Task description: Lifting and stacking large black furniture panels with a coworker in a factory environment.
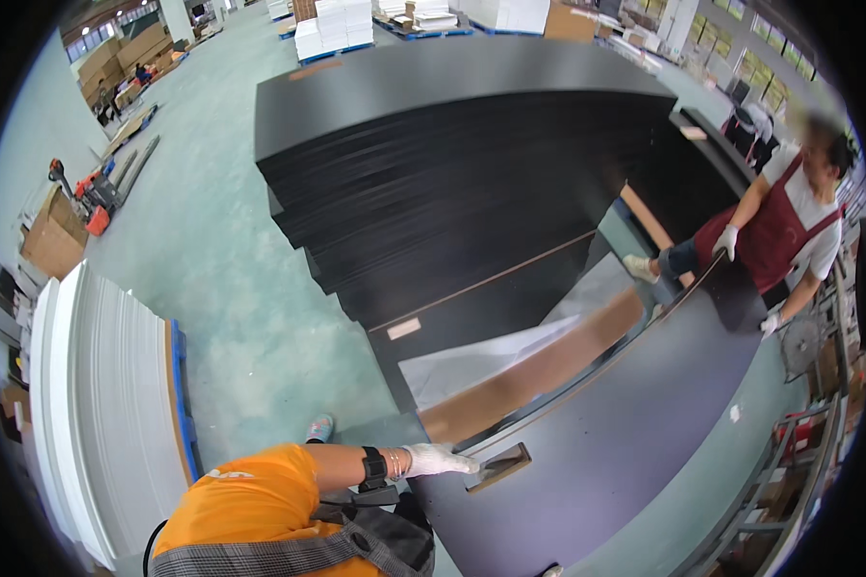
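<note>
A: Which way does the dark panel lie?

B: Its long axis runs from the near edge at the lower middle up and to the right, toward a co-worker at the far end. It lies flat on a worktop whose surface it hides, beside the tall stack of black boards.

A: And the person's hands?

B: Only one shows plainly. The left hand, in a white glove, reaches in from the lower left with its fingers stretched out together, lying flat on the panel's near edge, just beside a rectangular cut-out. It pinches nothing. The right hand is out of view.

A: Counts?

B: One panel in hand, one cut-out in it, one black stack, one white stack of sheets at the left, one red pallet truck on the green floor. The co-worker's two gloved hands rest at the panel's far end.

A: Anything unclear?

B: The panel's lower right corner is cut off by the rim, and the co-worker's face is blurred.
</note>
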A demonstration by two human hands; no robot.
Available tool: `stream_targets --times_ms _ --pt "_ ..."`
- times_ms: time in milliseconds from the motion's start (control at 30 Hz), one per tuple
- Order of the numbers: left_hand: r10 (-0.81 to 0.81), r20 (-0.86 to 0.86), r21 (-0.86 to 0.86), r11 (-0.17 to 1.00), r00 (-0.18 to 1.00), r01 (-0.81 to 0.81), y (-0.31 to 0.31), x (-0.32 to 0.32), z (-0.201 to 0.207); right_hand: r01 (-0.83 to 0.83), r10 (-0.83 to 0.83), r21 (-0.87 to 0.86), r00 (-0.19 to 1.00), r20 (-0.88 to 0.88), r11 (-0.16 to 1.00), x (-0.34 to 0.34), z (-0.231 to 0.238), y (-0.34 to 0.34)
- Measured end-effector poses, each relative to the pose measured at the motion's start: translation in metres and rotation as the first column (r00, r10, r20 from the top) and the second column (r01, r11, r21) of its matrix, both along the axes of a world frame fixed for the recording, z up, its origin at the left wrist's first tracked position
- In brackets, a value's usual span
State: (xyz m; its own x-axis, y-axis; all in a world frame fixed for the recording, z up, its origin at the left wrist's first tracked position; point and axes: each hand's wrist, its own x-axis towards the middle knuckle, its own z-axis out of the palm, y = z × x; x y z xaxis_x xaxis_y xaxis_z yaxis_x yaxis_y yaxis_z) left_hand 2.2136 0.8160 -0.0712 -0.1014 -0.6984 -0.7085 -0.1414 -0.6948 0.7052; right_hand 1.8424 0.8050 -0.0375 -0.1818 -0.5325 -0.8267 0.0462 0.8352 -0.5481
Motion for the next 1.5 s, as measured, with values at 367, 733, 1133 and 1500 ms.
stream_targets --times_ms 367,733,1133,1500 --pt "-0.195 0.353 -0.273 0.914 0.915 0.301 0.031 0.287 0.29 0.019 -0.026 -0.341 1.0 -0.016 0.94 0.294 0.255 0.09" --pt "-0.01 0.23 -0.314 0.946 0.973 0.084 0.074 0.537 0.433 0.017 0.139 -0.593 0.967 0.216 0.805 0.494 0.333 0.096" --pt "-0.17 0.25 -0.286 0.928 0.953 0.24 0.024 0.735 0.358 0.247 0.021 -0.59 0.912 0.41 0.768 0.689 0.304 0.054" --pt "-0.235 0.295 -0.064 0.962 0.926 0.264 0.01 0.732 0.358 0.232 -0.042 -0.585 0.947 0.32 0.777 0.701 0.291 0.04"
